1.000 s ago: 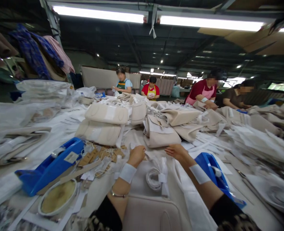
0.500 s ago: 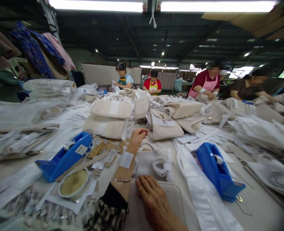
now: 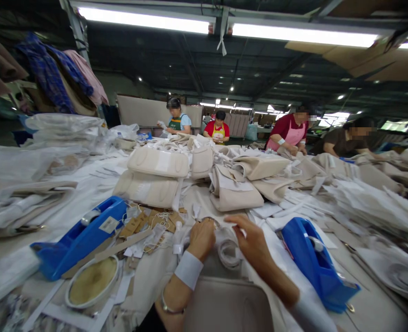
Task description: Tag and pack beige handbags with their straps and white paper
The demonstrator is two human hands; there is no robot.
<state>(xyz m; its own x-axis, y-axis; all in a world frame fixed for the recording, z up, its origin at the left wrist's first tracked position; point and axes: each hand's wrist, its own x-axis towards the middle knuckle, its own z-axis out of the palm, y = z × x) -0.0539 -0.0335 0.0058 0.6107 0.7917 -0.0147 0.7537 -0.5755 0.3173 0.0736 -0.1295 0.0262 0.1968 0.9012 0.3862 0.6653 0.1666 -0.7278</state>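
Note:
A flat beige bag [image 3: 227,306] lies at the bottom centre, nearest to me. Past its far edge, my left hand [image 3: 203,236] is closed at the bag's upper part, its fingertips hidden behind the hand. To its right, my right hand [image 3: 250,237] has its thumb and index finger apart and appears to hold nothing. Between the two hands sits a coil wrapped in white [image 3: 229,253]. White wrapping bands circle my left wrist and right forearm.
Blue tape dispensers stand left [image 3: 82,235] and right [image 3: 317,263]. A round dish [image 3: 92,281] and cardboard tags [image 3: 134,224] lie left. Stacked beige bags [image 3: 157,162] are ahead. Several people work beyond, one in a pink apron [image 3: 295,133].
My right hand has lifted off the bag and moved forward to the right of the coil. My left hand has come down and closer. The view has shifted slightly.

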